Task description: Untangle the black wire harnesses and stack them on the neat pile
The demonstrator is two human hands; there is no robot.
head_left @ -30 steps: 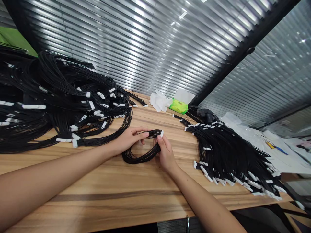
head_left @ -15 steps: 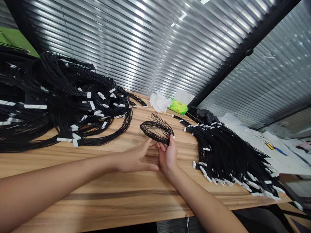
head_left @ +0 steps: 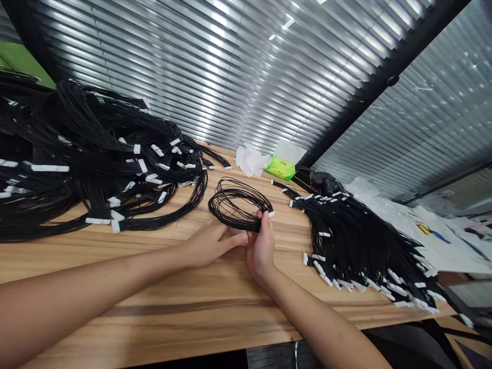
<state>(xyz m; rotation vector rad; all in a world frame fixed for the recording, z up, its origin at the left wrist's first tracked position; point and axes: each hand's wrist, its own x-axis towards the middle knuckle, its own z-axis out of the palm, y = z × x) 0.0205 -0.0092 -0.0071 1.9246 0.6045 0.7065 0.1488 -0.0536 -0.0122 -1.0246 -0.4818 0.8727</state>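
A loop of thin black wires (head_left: 230, 205) with a small white connector (head_left: 271, 213) at its end stands in front of me on the table. My right hand (head_left: 261, 244) grips the gathered end of the loop between thumb and fingers. My left hand (head_left: 211, 243) lies open just below the loop, its fingertips close to my right hand and holding nothing. A large heap of black wires with white connectors (head_left: 96, 154) lies to the left, and a fanned bundle (head_left: 357, 241) lies to the right.
Both bundles rest on a wooden table (head_left: 154, 312), whose front edge runs below my forearms. Crumpled tissue (head_left: 251, 160), a green tissue packet (head_left: 275, 167) and a black object (head_left: 323, 182) stand at the back. Papers and plastic sheeting (head_left: 434, 241) lie to the right. Metal blinds (head_left: 192, 66) fill the background.
My left hand has let go of the wires since the oldest frame. The coil has risen from the table and spread into a wider, rounder loop, now swung further left from my right hand.
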